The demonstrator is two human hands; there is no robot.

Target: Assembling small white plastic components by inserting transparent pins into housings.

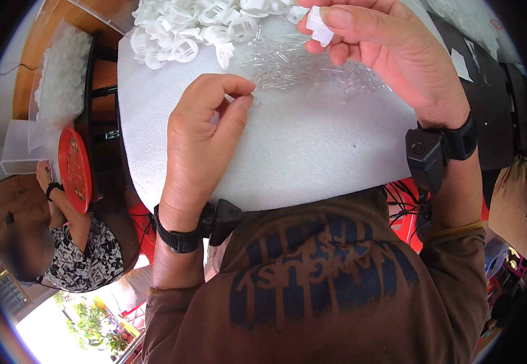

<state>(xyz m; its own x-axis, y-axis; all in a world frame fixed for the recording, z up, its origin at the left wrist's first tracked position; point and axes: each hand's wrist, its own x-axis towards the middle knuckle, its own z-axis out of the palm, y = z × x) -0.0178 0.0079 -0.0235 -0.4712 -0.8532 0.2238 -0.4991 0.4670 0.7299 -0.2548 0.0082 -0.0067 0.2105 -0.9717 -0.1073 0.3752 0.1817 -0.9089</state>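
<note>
The left hand (206, 130) pinches a thin clear plastic pin (239, 97) between thumb and forefinger at the near edge of the scattered heap of clear pins (300, 67) on the white foam sheet (312, 151). The right hand (391, 54), raised up and to the right, grips a small white plastic clip (319, 27) in its fingertips. The pin's long axis runs roughly sideways, towards the clip. A pile of round white plastic pieces (196, 27) lies beyond.

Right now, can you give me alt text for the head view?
Right hand pinches a small white plastic piece while left hand picks a thin clear pin from a scattered pile on a white foam board.
</note>
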